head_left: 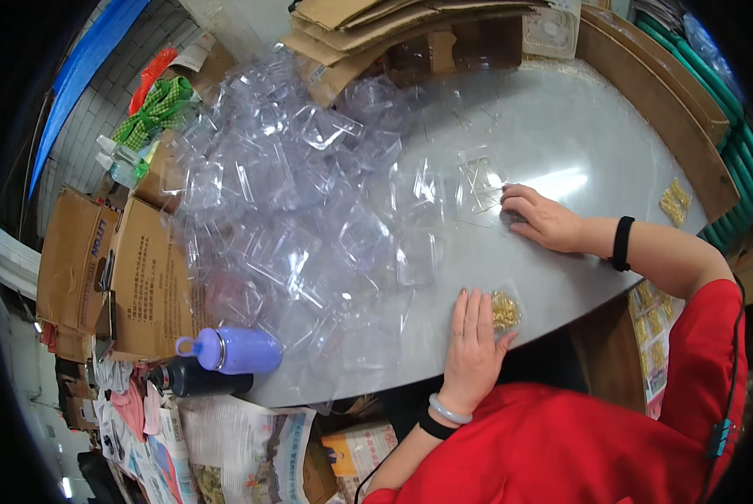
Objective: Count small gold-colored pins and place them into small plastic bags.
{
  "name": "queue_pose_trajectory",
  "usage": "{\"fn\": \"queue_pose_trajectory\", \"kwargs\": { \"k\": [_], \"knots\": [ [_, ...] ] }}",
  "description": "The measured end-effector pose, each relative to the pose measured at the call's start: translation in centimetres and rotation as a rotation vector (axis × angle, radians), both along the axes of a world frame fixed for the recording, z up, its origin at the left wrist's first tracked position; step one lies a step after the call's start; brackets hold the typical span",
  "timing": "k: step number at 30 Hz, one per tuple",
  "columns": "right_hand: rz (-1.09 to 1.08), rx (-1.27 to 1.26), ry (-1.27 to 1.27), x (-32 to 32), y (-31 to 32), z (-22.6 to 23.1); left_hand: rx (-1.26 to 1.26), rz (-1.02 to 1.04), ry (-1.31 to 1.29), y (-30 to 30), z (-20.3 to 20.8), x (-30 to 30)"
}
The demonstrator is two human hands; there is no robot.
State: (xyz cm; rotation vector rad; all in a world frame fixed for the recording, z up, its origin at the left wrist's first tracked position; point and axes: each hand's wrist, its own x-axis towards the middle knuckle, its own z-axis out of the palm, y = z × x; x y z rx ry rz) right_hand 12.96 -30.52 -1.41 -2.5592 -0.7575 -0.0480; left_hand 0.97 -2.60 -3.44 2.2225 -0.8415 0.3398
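My left hand (pixel 474 346) lies flat at the table's near edge, fingers straight and thumb apart. Beside its fingers and thumb sits a small clear plastic box (pixel 504 310) filled with tiny gold-coloured pieces. My right hand (pixel 546 222) is farther off on the table, its fingers curled in toward the thumb. Whatever they pinch is too small to make out. Just left of those fingertips, thin metal pins (pixel 477 186) are scattered on and around a clear plastic piece.
Clear plastic boxes (pixel 284 185) heap over the table's left half. Purple (pixel 246 350) and black bottles (pixel 200 377) lie at the near left edge. Folded cardboard (pixel 343 42) is stacked at the back. Gold pieces (pixel 674 202) rest far right; cartons (pixel 150 286) stand left.
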Motion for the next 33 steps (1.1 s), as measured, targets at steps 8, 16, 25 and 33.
{"fn": "queue_pose_trajectory", "kwargs": {
  "k": [8,16,25,33],
  "knots": [
    [0.057,-0.251,-0.074,-5.8,-1.6,0.8,0.227,0.045,-0.036,0.4,1.8,0.2],
    [-0.004,-0.427,-0.061,-9.4,0.0,1.1,0.297,0.184,-0.029,1.4,2.0,0.4],
    [-0.115,-0.129,-0.067,-10.8,2.7,-0.8,0.254,0.315,-0.169,1.4,2.2,0.7],
    [-0.202,-0.046,-0.276,-11.5,3.5,-0.3,0.047,0.13,-0.074,1.1,0.6,-2.8]
  ]
}}
